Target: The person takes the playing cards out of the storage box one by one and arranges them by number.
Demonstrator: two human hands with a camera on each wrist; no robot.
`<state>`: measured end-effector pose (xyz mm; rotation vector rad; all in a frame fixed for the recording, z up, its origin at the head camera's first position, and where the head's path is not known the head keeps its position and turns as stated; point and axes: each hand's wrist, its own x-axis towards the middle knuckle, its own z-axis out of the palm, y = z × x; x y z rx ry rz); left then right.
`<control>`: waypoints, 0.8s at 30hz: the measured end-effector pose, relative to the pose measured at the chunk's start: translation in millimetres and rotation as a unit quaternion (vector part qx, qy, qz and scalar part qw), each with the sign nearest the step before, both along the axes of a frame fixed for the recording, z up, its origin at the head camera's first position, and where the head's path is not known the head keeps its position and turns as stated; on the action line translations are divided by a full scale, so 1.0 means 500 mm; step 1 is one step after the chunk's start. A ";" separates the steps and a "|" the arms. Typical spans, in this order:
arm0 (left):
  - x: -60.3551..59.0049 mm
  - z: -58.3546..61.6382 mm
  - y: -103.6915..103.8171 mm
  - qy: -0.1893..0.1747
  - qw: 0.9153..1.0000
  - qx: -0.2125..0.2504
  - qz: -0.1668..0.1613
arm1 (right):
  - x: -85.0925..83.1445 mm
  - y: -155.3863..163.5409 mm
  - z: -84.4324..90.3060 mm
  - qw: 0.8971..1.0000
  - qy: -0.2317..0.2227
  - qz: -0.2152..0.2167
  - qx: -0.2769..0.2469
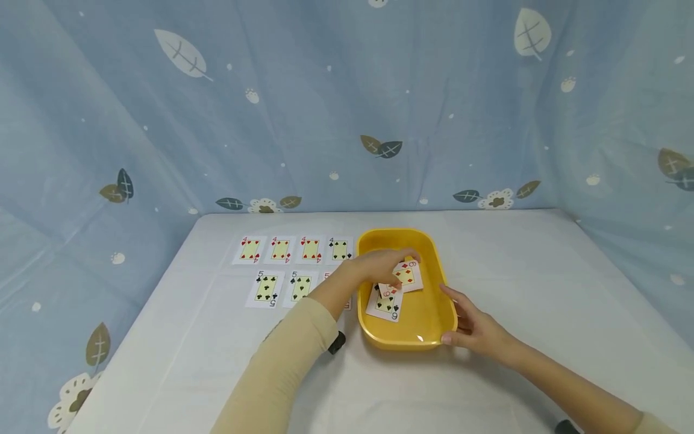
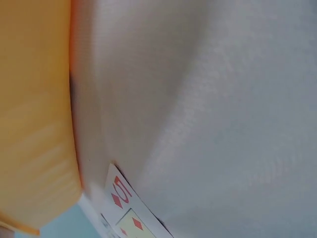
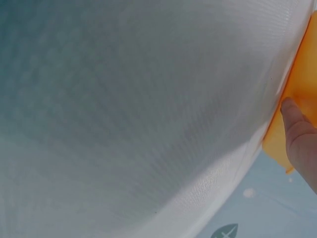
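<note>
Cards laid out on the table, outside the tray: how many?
6 fully visible: four 4s in the back row, two 5s of clubs in the front row. A seventh card peeks out behind the left forearm, mostly hidden.

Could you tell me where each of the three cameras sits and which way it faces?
Head: worn high, looking down at the table; both forearms show, left hand in the yellow tray, right hand at its rim.
Left wrist: close to the cloth beside the tray wall; no hand shows.
Right wrist: low over the cloth; fingers touch the tray.
All three share the tray.
</note>
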<state>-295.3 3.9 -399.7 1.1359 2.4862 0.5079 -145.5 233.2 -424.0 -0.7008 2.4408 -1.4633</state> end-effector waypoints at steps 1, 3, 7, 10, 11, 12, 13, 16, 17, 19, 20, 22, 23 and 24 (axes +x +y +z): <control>-0.001 -0.001 0.000 0.001 1.000 0.005 0.000 | 0.000 0.000 0.000 1.000 -0.001 -0.002 0.001; -0.001 -0.001 0.000 0.005 1.000 0.011 -0.002 | 0.001 0.000 -0.001 1.000 -0.001 -0.007 0.005; -0.001 -0.002 -0.001 0.013 1.000 0.010 -0.012 | 0.000 -0.001 -0.002 1.000 0.003 -0.008 0.006; 0.000 -0.004 -0.004 0.020 1.000 0.011 -0.012 | -0.001 -0.003 -0.004 1.000 0.007 -0.006 0.008; 0.001 -0.003 -0.005 0.022 1.000 0.014 -0.010 | -0.001 -0.003 -0.004 1.000 0.008 -0.005 0.007; 0.002 -0.003 -0.006 0.024 1.000 0.017 -0.007 | -0.001 -0.003 -0.005 1.000 0.008 -0.004 0.005; 0.002 -0.002 -0.007 0.026 0.999 0.020 -0.005 | -0.001 -0.003 -0.005 1.000 0.008 -0.004 0.003; 0.004 0.001 -0.010 0.028 0.999 0.032 0.003 | -0.001 -0.003 -0.006 1.000 0.008 -0.002 0.003; 0.005 0.002 -0.011 0.026 0.999 0.039 0.007 | -0.001 -0.003 -0.006 1.000 0.008 0.000 0.003; 0.004 0.003 -0.013 0.019 0.998 0.059 0.016 | -0.001 -0.003 -0.005 1.000 0.010 0.001 0.003; 0.004 0.004 -0.014 0.014 0.997 0.071 0.021 | -0.002 -0.003 -0.005 1.000 0.011 0.002 0.006; 0.002 0.004 -0.016 0.001 0.995 0.096 0.029 | -0.002 -0.002 -0.004 1.000 0.014 0.003 0.008; 0.000 0.005 -0.016 -0.002 0.994 0.106 0.029 | -0.002 -0.002 -0.003 1.000 0.015 0.001 0.007; 0.000 0.005 -0.017 -0.008 0.993 0.114 0.031 | -0.003 -0.002 -0.003 1.000 0.016 0.001 0.008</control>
